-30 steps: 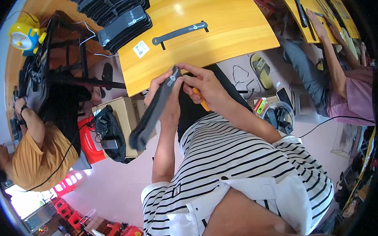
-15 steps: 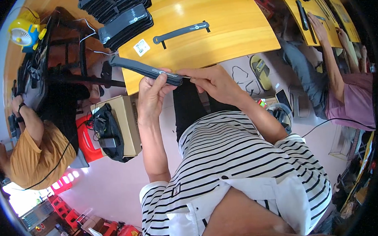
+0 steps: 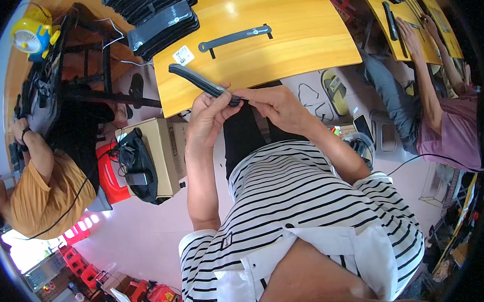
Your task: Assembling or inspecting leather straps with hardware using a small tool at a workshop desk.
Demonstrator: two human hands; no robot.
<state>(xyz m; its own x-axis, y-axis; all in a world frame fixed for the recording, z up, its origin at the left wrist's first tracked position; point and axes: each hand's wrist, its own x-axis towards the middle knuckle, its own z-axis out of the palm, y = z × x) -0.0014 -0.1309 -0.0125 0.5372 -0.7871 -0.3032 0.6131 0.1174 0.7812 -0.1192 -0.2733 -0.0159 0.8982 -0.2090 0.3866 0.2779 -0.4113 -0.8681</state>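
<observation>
Table (image 3: 307,43), yellow: open wood left between lone black strap (image 3: 233,39) and right edge. Strap bundle (image 3: 195,80), black: held aslant over table's near edge. Left hand (image 3: 206,119): clamped round bundle's nearer end. Right hand (image 3: 281,108): fingers bent, tips set at that end; grip cannot be told.

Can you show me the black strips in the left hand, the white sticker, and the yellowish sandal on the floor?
Black strips (image 3: 200,83): head view, middle of the bundle.
White sticker (image 3: 183,55): head view, middle of its face.
Yellowish sandal (image 3: 335,92): head view, around its middle.
</observation>
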